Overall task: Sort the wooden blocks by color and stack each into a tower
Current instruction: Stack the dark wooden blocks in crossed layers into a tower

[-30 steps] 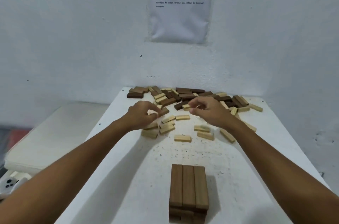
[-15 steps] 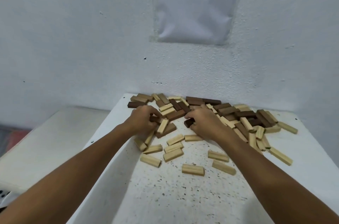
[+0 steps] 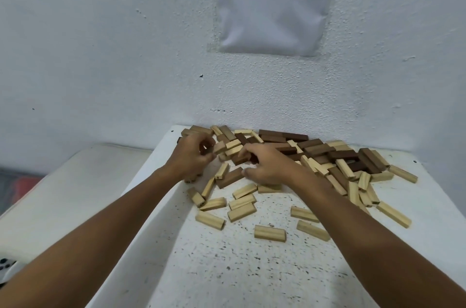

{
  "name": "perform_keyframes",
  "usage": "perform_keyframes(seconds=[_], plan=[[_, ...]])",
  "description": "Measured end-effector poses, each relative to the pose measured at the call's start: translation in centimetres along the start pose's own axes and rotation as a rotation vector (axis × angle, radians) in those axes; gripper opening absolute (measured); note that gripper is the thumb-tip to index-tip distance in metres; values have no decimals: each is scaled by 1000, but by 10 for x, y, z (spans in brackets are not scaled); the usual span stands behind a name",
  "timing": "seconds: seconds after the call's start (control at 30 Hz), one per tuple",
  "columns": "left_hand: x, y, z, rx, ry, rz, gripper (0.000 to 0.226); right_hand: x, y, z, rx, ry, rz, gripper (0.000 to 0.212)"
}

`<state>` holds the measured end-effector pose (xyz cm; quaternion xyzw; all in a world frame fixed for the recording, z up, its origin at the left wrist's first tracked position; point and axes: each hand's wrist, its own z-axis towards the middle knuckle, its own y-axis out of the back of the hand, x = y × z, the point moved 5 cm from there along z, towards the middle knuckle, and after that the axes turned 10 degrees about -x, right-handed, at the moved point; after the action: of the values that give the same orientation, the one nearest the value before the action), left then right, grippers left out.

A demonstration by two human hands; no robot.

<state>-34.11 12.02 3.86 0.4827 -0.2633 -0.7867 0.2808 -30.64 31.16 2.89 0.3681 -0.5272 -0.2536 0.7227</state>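
Both hands (image 3: 228,161) deeper, gripping dark blocks (image 3: 242,159)

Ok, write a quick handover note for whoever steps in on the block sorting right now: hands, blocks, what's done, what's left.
Left hand: grips a dark brown block at the pile's left end.
Right hand: fingers curled round a dark block mid-pile.
Mixed pile lies along the white table by the wall; loose light blocks are scattered nearer.
Done: no tower in view.
Left: sort colours, stack each.
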Motion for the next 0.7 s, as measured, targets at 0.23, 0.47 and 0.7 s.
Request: perform_keyframes(seconds=[0.23, 0.47, 0.7], plan=[[-5, 19, -6, -24, 63, -125, 45, 17, -7, -1, 71, 12, -204, 22], [-50, 46, -38, 87, 7, -205, 44, 27, 33, -32, -81, -177, 173, 26], [-106, 60, -64, 206, -2, -271, 37, 46, 81, -102, -215, -200, 341, 24]])
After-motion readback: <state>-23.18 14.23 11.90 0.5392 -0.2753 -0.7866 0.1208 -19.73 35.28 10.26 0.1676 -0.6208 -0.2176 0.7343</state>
